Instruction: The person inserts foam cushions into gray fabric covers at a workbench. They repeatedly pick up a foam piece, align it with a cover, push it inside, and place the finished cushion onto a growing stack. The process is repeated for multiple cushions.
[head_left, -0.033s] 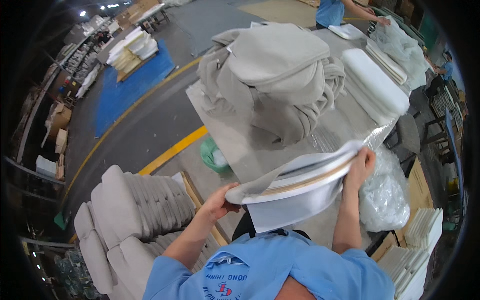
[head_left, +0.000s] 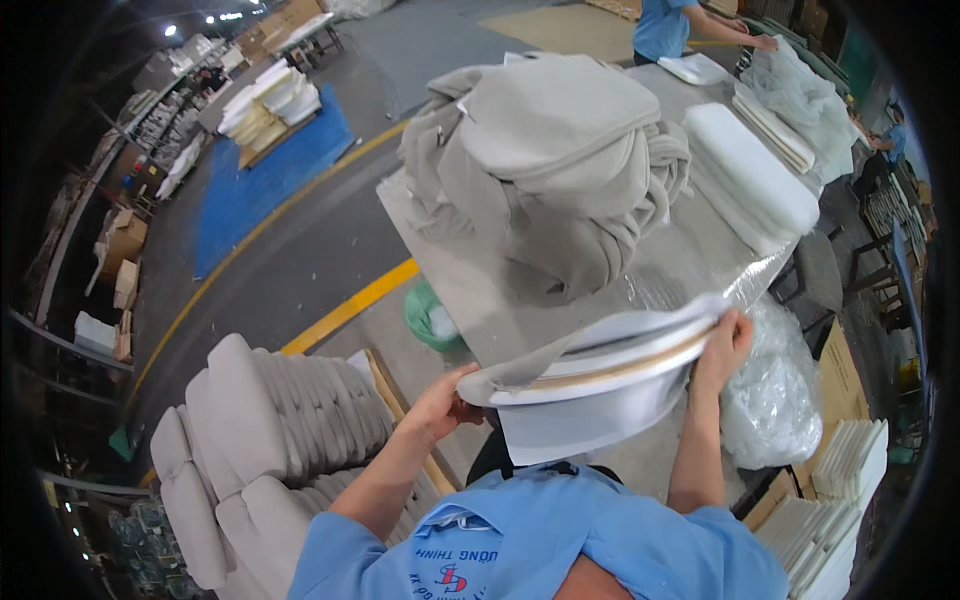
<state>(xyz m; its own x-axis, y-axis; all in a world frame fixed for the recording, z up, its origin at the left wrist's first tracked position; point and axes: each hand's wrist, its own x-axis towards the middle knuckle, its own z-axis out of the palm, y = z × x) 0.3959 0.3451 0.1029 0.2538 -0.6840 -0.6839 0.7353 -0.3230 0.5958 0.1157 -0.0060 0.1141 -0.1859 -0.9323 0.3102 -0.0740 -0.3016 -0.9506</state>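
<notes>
Between my two hands a seat cushion [head_left: 610, 372] is held up at the table's near edge. It has a light brown board layer, white padding and a grey fabric cover, with a white sheet [head_left: 590, 425] hanging below. My left hand [head_left: 447, 403] is closed on its left end, where the grey cover wraps round. At the right end, my right hand [head_left: 727, 350] grips the layers by the edge, its fingers partly hidden behind them. A heap of grey fabric covers [head_left: 560, 120] lies on the table [head_left: 480, 315] just beyond.
Stacked grey cushions [head_left: 240, 400] stand at my lower left. White padding [head_left: 750, 180] lies on the table's right side. A green bag [head_left: 430, 315] sits by its left corner, a clear plastic bag [head_left: 770, 400] at right. White panels [head_left: 840, 490] stand lower right. A co-worker [head_left: 662, 28] works at the far end.
The cushion's right end and my right hand have dropped slightly. The layers there lie a little flatter. My left hand keeps its hold.
</notes>
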